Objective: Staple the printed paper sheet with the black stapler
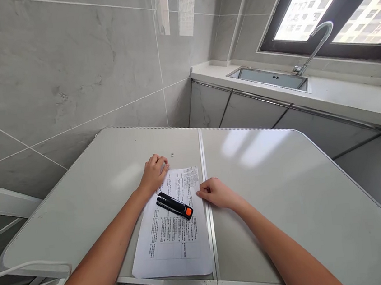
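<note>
A stack of printed papers [172,258] lies flat on the table, its edges almost even. My left hand [154,173] is at its upper left corner, with the fingers curled and the thumb by the edge. At the right edge, my right hand [218,193] is closed, thumb and forefinger pinched against the sheets. Whether each grip goes under the paper is hidden. Across the middle of the top sheet rests a black stapler [174,205] with an orange-red end, touched by neither hand. Tiny dark bits, possibly staples [172,155], lie beyond the left hand.
The pale folding table [270,224] has a metal seam [210,231] just right of the papers. Behind it are a grey tiled wall [66,60], a counter with a sink [269,80], a tap [316,47] and a window. A white rack [30,272] stands at lower left.
</note>
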`<act>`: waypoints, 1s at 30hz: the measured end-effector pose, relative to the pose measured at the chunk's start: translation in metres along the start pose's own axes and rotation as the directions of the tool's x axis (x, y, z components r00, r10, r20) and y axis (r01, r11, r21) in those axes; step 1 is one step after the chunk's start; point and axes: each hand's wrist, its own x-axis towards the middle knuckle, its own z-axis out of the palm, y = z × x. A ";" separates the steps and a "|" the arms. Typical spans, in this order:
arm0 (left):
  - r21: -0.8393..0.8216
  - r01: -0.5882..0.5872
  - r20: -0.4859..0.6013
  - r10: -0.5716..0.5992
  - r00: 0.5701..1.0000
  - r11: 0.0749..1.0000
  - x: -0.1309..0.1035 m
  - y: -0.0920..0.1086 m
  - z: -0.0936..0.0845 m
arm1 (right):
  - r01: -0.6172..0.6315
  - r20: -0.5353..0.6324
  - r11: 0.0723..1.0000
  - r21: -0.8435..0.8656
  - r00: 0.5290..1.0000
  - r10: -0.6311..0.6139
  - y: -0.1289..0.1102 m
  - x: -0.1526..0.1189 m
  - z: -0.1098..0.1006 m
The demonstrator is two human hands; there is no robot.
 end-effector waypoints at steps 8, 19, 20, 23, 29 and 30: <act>-0.023 -0.032 0.055 0.033 0.998 0.999 0.000 0.002 0.001 | -0.075 0.044 0.997 -0.006 0.996 0.075 0.014 -0.006 -0.021; -0.064 -0.155 0.172 0.164 0.971 0.986 -0.001 0.012 -0.002 | -0.265 0.040 0.962 -0.063 0.963 0.267 0.031 -0.015 -0.049; -0.082 -0.175 0.188 0.187 0.964 0.981 -0.002 0.013 -0.003 | -0.278 0.029 0.958 -0.068 0.959 0.280 0.033 -0.015 -0.052; -0.154 -0.248 0.256 0.281 0.925 0.956 -0.004 0.020 -0.004 | -0.342 -0.018 0.935 -0.095 0.939 0.342 0.038 -0.015 -0.059; -0.260 -0.327 0.378 0.407 0.831 0.909 -0.009 0.033 -0.006 | -0.406 -0.108 0.897 -0.173 0.913 0.393 0.039 -0.015 -0.057; -0.262 -0.330 0.397 0.413 0.820 0.907 -0.010 0.035 -0.006 | -0.366 -0.184 0.911 -0.188 0.925 0.333 0.036 -0.015 -0.056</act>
